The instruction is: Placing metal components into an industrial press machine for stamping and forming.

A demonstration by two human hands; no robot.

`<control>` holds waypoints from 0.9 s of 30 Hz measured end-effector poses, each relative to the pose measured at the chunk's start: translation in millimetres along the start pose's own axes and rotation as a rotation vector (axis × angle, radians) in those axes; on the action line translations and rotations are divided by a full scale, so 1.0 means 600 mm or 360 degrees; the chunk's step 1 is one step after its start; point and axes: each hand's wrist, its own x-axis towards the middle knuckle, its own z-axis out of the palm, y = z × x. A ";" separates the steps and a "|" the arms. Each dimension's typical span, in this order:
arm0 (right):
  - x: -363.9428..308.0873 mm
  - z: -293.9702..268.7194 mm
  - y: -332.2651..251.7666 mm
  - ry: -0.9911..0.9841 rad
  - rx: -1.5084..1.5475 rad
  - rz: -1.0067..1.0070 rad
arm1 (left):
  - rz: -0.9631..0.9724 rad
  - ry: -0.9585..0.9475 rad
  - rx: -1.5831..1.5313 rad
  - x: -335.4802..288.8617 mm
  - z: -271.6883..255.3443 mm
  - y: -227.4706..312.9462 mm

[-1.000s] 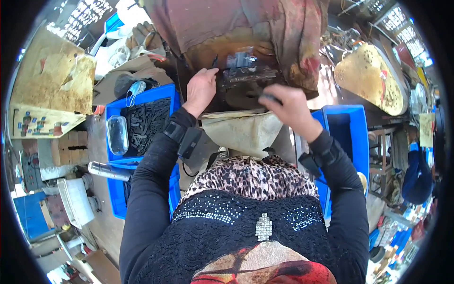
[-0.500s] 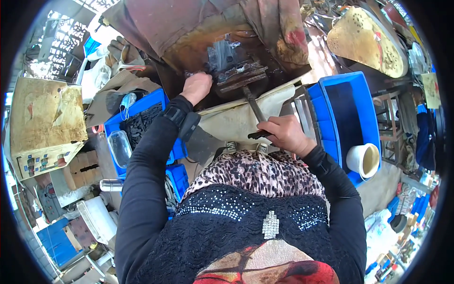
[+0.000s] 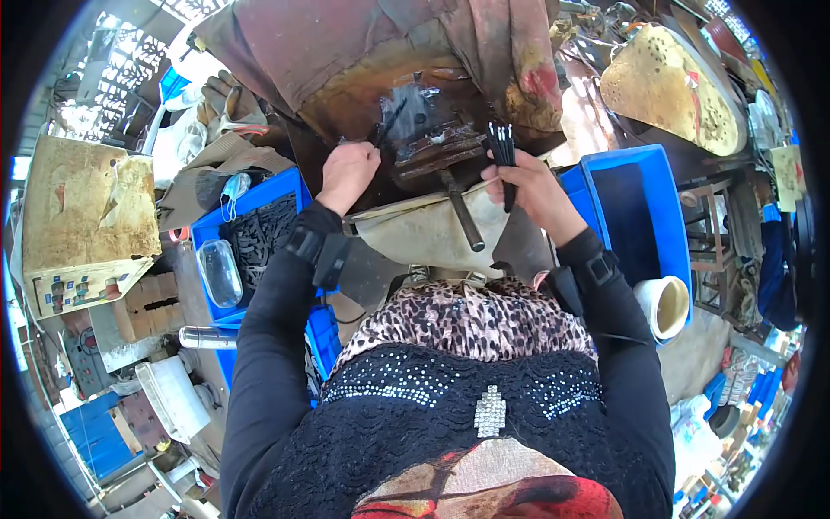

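My right hand (image 3: 532,186) is closed round a bundle of slim black pieces with pale, shiny tips (image 3: 501,149). It is just right of a dark metal clamp (image 3: 443,151) with a round bar handle (image 3: 464,216) that slants down toward me. To the left of the clamp, my left hand (image 3: 347,176) is closed, with a thin black piece (image 3: 389,123) sticking up from its fingers toward the machine. Beyond the clamp is a wet, greyish metal block (image 3: 406,108), under a stained, reddish-brown cloth cover (image 3: 346,52).
A blue bin (image 3: 259,208) at left holds many black pieces and a clear plastic box (image 3: 220,272). At right is another blue bin (image 3: 635,208) with a cream bucket (image 3: 664,307). A pale cloth (image 3: 424,233) hangs below the clamp. A worn box with knobs (image 3: 86,212) stands far left.
My right hand has left the bar handle and risen beside the clamp, its bundle now upright. The handle hangs free. My left hand has drawn back slightly, a thin black piece now showing.
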 end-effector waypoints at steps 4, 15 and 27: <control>0.049 0.033 -0.007 0.0147 0.0216 0.0011 | 0.0009 0.0252 -0.0268 0.018 -0.048 0.081; 0.099 0.074 0.004 0.0057 0.0497 -0.0120 | 0.0091 0.0123 -0.0036 -0.016 -0.036 0.207; 0.047 0.048 0.003 0.0083 0.0080 -0.0148 | -0.0688 -0.0103 -0.1869 -0.022 -0.056 0.040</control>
